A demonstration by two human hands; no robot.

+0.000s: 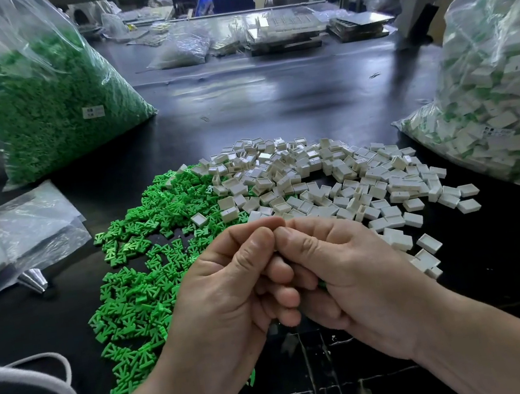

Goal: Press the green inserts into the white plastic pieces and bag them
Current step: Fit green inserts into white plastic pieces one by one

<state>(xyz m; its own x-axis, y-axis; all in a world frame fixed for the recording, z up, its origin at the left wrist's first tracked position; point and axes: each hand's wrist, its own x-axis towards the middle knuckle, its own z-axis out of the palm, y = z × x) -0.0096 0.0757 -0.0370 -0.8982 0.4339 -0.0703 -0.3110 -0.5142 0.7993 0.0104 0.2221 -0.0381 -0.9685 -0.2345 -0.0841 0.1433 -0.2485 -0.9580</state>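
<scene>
My left hand (233,298) and my right hand (347,271) are pressed together low in the middle, fingers curled and thumb tips meeting. They hide almost all of what they grip. A sliver of green insert (322,285) shows under the right fingers, and a pale bit of a white piece (273,328) shows below the left fingers. Loose green inserts (143,281) lie in a heap on the black table, left of the hands. Loose white plastic pieces (333,179) are spread behind and to the right of them.
A big clear bag of green inserts (49,103) stands at the back left. At the right a large bag of assembled white pieces (506,112) leans. Empty plastic bags (30,227) lie at the left, a white cord (61,391) near the front left edge.
</scene>
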